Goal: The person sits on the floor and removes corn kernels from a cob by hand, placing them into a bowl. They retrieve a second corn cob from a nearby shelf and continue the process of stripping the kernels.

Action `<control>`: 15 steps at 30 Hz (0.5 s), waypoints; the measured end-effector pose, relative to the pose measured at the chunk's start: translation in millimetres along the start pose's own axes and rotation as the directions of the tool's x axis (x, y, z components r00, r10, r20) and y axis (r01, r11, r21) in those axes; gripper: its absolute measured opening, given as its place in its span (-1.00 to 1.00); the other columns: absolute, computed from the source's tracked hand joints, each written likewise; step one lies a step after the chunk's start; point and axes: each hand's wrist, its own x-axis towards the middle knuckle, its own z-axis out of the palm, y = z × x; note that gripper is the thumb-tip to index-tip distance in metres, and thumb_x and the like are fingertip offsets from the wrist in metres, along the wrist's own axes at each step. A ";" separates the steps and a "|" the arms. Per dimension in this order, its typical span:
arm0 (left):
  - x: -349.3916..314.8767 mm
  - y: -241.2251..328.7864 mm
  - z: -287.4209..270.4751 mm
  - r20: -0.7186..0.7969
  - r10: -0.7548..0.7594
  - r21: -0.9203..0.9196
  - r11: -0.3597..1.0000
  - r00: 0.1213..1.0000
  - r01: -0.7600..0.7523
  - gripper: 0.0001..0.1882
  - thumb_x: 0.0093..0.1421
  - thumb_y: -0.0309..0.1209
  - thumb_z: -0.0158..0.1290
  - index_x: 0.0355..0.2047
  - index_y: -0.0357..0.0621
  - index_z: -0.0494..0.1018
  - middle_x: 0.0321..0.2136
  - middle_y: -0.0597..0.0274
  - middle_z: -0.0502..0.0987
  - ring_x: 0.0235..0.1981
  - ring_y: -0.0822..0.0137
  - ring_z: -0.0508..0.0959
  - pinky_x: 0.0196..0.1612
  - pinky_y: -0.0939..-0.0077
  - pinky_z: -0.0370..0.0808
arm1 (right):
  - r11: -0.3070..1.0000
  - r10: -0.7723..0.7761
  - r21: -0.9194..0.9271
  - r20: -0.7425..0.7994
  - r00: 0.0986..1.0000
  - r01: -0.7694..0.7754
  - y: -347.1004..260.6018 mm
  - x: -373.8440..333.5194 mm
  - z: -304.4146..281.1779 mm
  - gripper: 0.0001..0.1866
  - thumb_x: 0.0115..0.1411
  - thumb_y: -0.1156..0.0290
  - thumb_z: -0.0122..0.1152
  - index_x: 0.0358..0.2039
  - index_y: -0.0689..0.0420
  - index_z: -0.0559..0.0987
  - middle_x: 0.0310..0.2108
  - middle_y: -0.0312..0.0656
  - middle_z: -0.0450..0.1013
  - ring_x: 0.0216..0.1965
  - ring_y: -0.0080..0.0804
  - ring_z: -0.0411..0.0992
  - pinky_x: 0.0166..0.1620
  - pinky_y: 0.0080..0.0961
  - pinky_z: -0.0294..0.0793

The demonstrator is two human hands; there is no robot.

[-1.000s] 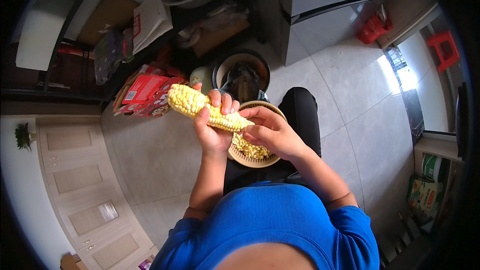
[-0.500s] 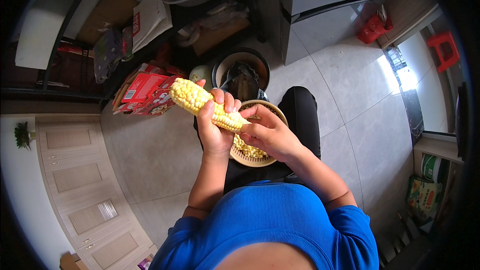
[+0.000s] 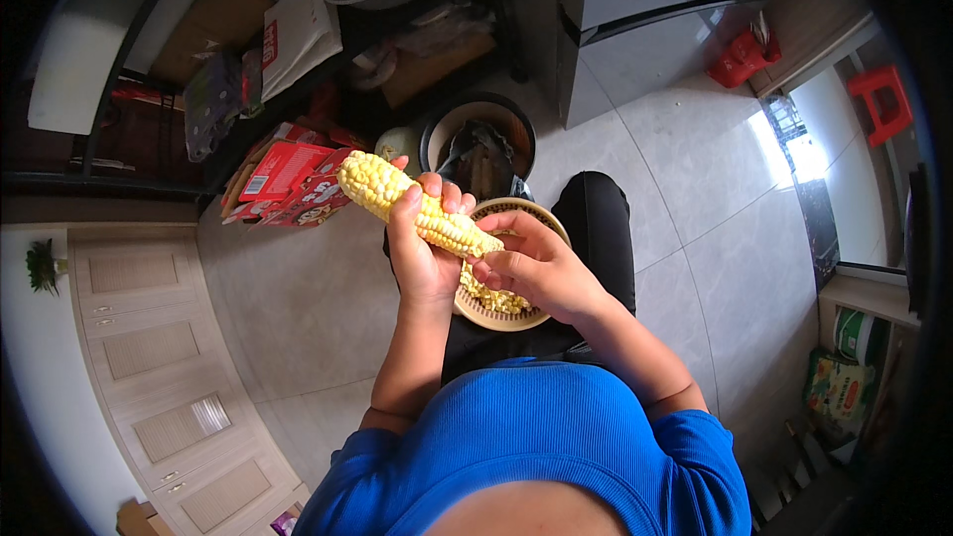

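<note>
Watching from afar, I am seeing the blue ribbed top [image 3: 536, 417] nearest, its knit stretching in fine vertical lines. Just beyond it, the left hand [image 3: 425, 256] is wrapping the corn cob [image 3: 440, 224], thumb on one side and fingers on the other, holding it aslant above the basket [image 3: 486, 321]. The right hand [image 3: 541, 268] is curling narrowly at the cob's thin end, touching it; I cannot tell whether its hidden fingertips are pinching.

I am judging the cob to be fairly light and stiff, a tapering cylinder, perhaps slightly slick where the kernels are moist. I am reckoning its core as sturdy but its plump, pale yellow kernels as easily bruised, so I am favouring a wrapping hold around the middle.

Below, the round beige basket is showing a slotted wall and holding loose yellow kernels [image 3: 496, 296]. Dark trousers [image 3: 601, 238] are lying smooth beside it. Farther on, a round bin [image 3: 529, 144] is holding a crumpled, shiny dark liner; glossy red cardboard boxes [image 3: 288, 174] are leaning leftward of it. Smooth grey tiles [image 3: 695, 189] are spreading rightward, and a red stool [image 3: 880, 102] is standing well apart.
</note>
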 end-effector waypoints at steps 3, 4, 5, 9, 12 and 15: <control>1.9 -0.1 0.0 -0.085 0.004 0.007 1.000 0.996 -0.003 -0.65 0.08 -0.37 -0.03 -0.11 0.01 0.20 -0.49 0.32 0.25 -0.51 0.43 0.26 -0.40 0.48 0.28 | 0.983 -0.128 -0.136 -0.022 0.992 0.124 5.6 2.7 -1.5 -0.62 0.12 0.50 0.12 -0.08 0.21 0.23 -0.37 -0.21 0.37 -0.32 -0.58 0.37 -0.27 -0.64 0.39; 2.4 -0.6 -1.4 -0.114 0.008 0.010 1.000 0.993 -0.007 -0.67 0.08 -0.38 -0.02 -0.13 0.01 0.20 -0.49 0.31 0.26 -0.51 0.42 0.26 -0.39 0.47 0.29 | 0.962 -0.194 -0.200 -0.017 0.981 0.187 12.4 4.9 -3.7 -0.62 0.12 0.50 0.13 -0.09 0.21 0.23 -0.37 -0.21 0.37 -0.33 -0.58 0.37 -0.28 -0.64 0.39; 3.1 -1.0 -2.7 -0.158 0.002 0.010 1.000 0.987 0.000 -0.67 0.08 -0.38 -0.01 -0.14 0.00 0.21 -0.48 0.31 0.27 -0.50 0.42 0.27 -0.39 0.47 0.30 | 0.890 -0.332 -0.336 -0.017 0.943 0.307 17.0 7.7 -3.2 -0.62 0.06 0.52 0.19 -0.14 0.20 0.26 -0.40 -0.21 0.36 -0.40 -0.55 0.38 -0.34 -0.62 0.39; 4.3 0.1 -14.0 -0.275 -0.044 -0.008 0.999 0.961 0.043 -0.65 0.07 -0.43 0.01 -0.14 -0.05 0.19 -0.46 0.29 0.29 -0.47 0.40 0.31 -0.35 0.41 0.34 | 0.403 -0.472 -0.873 0.060 0.880 0.276 6.9 0.7 8.7 -0.61 -0.06 0.50 0.27 -0.19 0.17 0.36 -0.43 -0.12 0.33 -0.47 -0.34 0.38 -0.42 -0.50 0.38; 3.3 0.6 -17.6 -0.291 -0.061 0.001 0.998 0.955 0.064 -0.62 0.07 -0.44 0.02 -0.11 -0.08 0.17 -0.45 0.29 0.29 -0.45 0.40 0.34 -0.33 0.37 0.37 | 0.141 -0.609 -0.929 0.192 0.770 0.343 13.0 5.9 2.8 -0.63 -0.06 0.47 0.26 -0.20 0.15 0.39 -0.43 -0.10 0.33 -0.45 -0.20 0.37 -0.41 -0.39 0.39; 2.5 2.0 -21.1 -0.314 -0.040 0.033 0.998 0.948 0.053 -0.61 0.07 -0.44 0.03 -0.11 -0.09 0.16 -0.44 0.29 0.30 -0.44 0.40 0.34 -0.33 0.38 0.37 | 0.092 -0.613 -0.939 0.209 0.762 0.332 10.9 6.3 5.2 -0.71 -0.05 0.47 0.24 -0.27 0.15 0.43 -0.43 -0.09 0.33 -0.44 -0.12 0.37 -0.41 -0.32 0.39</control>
